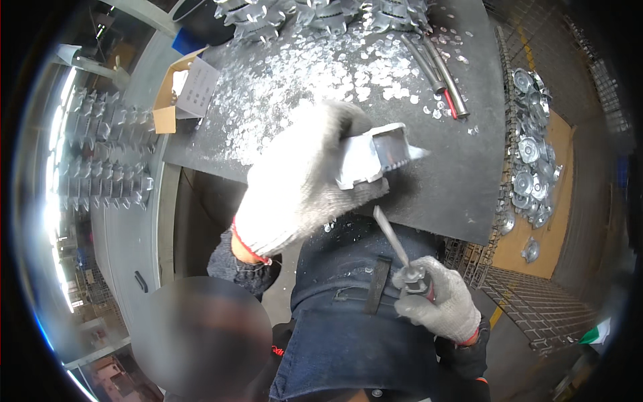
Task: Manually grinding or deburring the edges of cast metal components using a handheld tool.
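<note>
My left hand [295, 167], in a white knit glove with a red cuff, is closed around a silvery cast metal part [360, 161]. It holds the part over the front edge of the dark table, with a squarish opening and a pointed fin toward the right. Lower down, in front of my dark apron, my gloved right hand [445, 305] grips a flat-bladed hand tool [391, 236]. Its narrow grey blade points up and left toward the part, without touching it. A bit of red shows at the grip; my fingers hide most of the handle.
Small shiny metal flakes [315, 77] litter the dark table [462, 181]. Finned castings [328, 15] stand along its far side. Metal rods [439, 70], one with red on it, lie far right. An open cardboard box [194, 87] sits left. A wire-mesh bin [519, 295] holds round castings [529, 151].
</note>
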The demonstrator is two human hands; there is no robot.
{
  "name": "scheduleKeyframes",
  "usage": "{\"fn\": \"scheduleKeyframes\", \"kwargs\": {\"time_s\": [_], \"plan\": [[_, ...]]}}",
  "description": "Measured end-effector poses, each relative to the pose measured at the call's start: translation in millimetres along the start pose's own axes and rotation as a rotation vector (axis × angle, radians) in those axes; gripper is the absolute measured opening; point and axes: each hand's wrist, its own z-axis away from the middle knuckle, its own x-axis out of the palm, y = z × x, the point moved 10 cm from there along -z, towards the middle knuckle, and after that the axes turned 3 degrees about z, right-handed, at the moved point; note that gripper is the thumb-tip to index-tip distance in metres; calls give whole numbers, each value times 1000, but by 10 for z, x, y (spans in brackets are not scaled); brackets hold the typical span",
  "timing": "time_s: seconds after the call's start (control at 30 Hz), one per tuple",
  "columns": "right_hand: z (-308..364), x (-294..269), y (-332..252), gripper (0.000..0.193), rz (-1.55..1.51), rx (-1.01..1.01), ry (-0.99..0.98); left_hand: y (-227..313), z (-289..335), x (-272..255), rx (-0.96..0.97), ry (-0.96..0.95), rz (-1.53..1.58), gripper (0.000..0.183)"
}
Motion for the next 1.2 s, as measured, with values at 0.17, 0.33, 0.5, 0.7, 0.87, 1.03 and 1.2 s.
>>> {"fn": "scheduleKeyframes", "kwargs": {"time_s": [0.17, 0.33, 0.5, 0.7, 0.87, 1.03, 1.2], "plan": [[-99, 66, -226, 58, 94, -112, 44, -44, 183, 14, -96, -21, -25, 62], [-164, 134, -190, 55, 172, 46, -107, -35, 293, -37, -27, 32, -111, 63], [-230, 197, -178, 55, 116, 71, -126, -15, 327, -36, -13, 53, -82, 62], [-239, 238, -179, 54, 81, 108, -158, -29, 328, -6, -49, 52, -57, 59], [-220, 277, -77, 52, 32, 257, -222, 4, 321, 17, -49, 42, -97, 51], [-135, 90, -466, 49, 499, -101, 293, 69, 288, 62, -42, 72, -101, 50], [-62, -19, -527, 50, 748, -74, 605, 287, 181, 60, 106, 111, -155, 44]]}}
